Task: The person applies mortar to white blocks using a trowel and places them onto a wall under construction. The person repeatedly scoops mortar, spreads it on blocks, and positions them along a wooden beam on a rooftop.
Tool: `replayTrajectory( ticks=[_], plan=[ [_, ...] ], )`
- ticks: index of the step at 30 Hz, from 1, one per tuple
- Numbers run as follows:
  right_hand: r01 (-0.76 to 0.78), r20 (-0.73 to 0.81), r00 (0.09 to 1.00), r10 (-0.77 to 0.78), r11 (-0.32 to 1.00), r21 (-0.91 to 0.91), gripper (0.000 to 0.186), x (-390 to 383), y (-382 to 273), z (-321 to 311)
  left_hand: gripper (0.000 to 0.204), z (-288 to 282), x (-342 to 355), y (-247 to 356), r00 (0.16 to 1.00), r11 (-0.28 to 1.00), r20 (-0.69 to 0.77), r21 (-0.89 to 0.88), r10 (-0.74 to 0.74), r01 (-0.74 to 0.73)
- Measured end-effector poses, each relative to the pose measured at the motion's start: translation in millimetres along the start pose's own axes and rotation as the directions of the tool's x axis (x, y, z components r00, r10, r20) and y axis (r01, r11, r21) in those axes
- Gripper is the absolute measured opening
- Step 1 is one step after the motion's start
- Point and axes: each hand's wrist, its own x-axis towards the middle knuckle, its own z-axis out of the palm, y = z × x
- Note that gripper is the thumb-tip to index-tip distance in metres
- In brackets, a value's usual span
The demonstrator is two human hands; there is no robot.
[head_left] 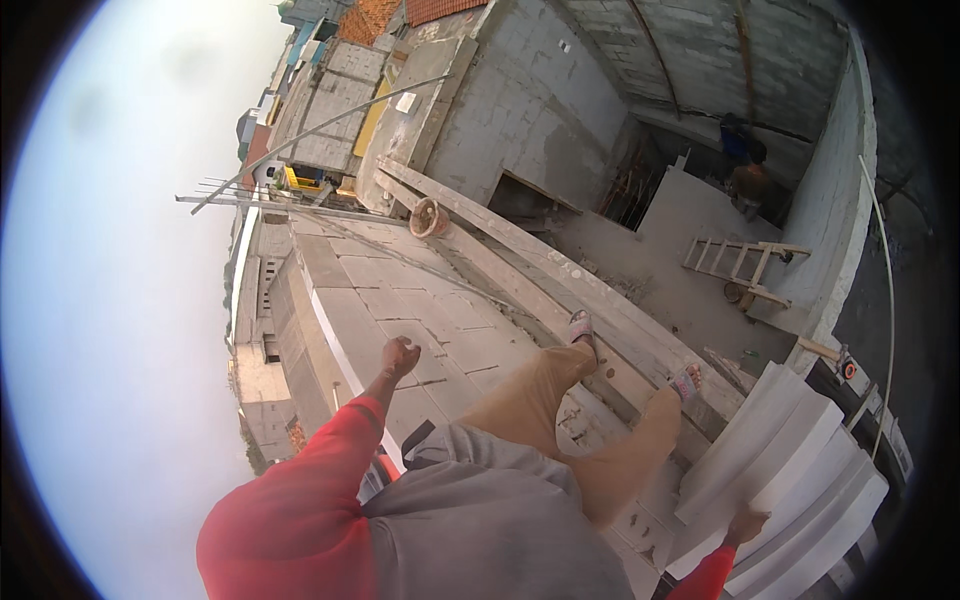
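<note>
My left hand [401, 354] hangs in the air over the grey block wall [365, 270], its fingers curled; I cannot make out what, if anything, is in them. At the lower right my right hand [745, 522] grips one of the white blocks [785, 455], which lie stacked at a slant. My sandalled feet [582, 330] are on long, dusty wooden planks [510, 252] beside that wall.
A bucket [428, 218] sits on the planks. Below, a person [750, 180] works near a wooden ladder [735, 262] in a walled space. A hammer-like tool and tape measure [848, 369] lie at the right ledge. Open sky and rooftops lie past the left edge.
</note>
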Motion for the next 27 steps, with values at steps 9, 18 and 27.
replayTrajectory(
  ticks=[9,18,27],
  plan=[
    [0.256,0.182,0.958,-0.223,0.950,-0.179,0.095,-79,-102,-54,0.095,7,-77,-108,0.884,0.902,-0.183,-0.103,-0.431,0.419],
    [0.521,0.301,0.849,-0.434,0.780,-0.345,0.107,-208,-234,-108,0.107,20,-21,-164,0.757,0.809,-0.296,-0.300,-0.583,0.505],
    [0.768,0.379,0.638,-0.670,0.521,-0.373,0.086,-345,-370,-120,0.123,-29,118,-249,0.638,0.626,-0.234,-0.598,-0.734,0.500]
  ],
)
